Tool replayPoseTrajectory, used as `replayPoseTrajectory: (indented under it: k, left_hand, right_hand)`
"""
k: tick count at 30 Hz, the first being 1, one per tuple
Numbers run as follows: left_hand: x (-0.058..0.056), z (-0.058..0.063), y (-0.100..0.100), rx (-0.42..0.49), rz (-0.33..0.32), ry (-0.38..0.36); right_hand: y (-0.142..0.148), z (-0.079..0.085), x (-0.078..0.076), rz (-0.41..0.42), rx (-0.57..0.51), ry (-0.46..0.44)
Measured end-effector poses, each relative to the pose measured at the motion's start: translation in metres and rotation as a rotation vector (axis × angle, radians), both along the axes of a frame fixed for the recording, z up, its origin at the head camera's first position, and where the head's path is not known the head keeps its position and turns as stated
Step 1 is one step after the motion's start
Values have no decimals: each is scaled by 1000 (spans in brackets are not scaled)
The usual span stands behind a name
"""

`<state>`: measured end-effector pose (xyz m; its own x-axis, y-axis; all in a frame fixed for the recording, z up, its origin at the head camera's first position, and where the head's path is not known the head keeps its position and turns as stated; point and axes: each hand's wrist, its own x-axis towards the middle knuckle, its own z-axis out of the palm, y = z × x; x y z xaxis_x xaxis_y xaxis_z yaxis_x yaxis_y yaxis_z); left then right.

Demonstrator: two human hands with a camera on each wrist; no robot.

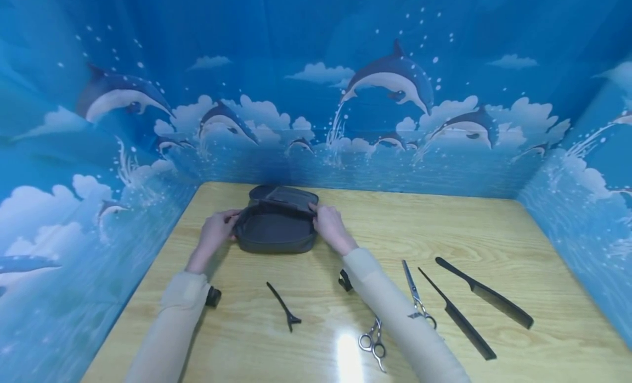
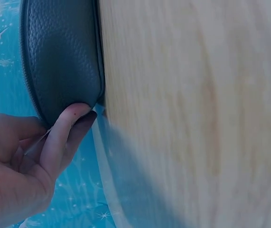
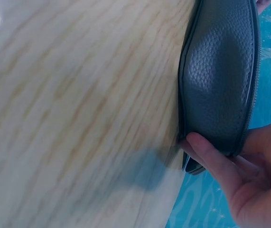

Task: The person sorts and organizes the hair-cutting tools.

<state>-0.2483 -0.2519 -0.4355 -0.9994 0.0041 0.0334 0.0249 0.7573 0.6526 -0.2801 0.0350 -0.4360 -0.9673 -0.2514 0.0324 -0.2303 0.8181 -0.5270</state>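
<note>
In the head view we find the dark pouch (image 1: 276,246) left of the frame's centre, toward the far edge of the table (image 1: 419,224), its lid (image 1: 296,196) tipped back and its long axis running left to right. We see the left hand (image 1: 217,229) gripping its left end and the right hand (image 1: 329,223) gripping its right end, so the pouch lies between both sets of fingers and neither hand is nearer. In the left wrist view the pouch drops from the upper left, and we see the fingers pinching its lower end. In the right wrist view it slants down the upper right, its lower end grasped by the fingers, with the other hand peeping in at the top right corner.
</note>
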Motion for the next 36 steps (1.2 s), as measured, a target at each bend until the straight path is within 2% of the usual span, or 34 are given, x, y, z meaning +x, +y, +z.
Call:
replayPoseTrajectory:
  k: [20,30,36]
  left_hand:
    - [5,-1,18,-30,17,16]
    - [4,-4,30,-1,44,16]
    - [6,-4,38,3,53,30]
  right_hand:
    - [12,5,12,-27,21,-15]
    - [19,5,14,-50,35,-18]
    - [26,6,17,-39,46,16]
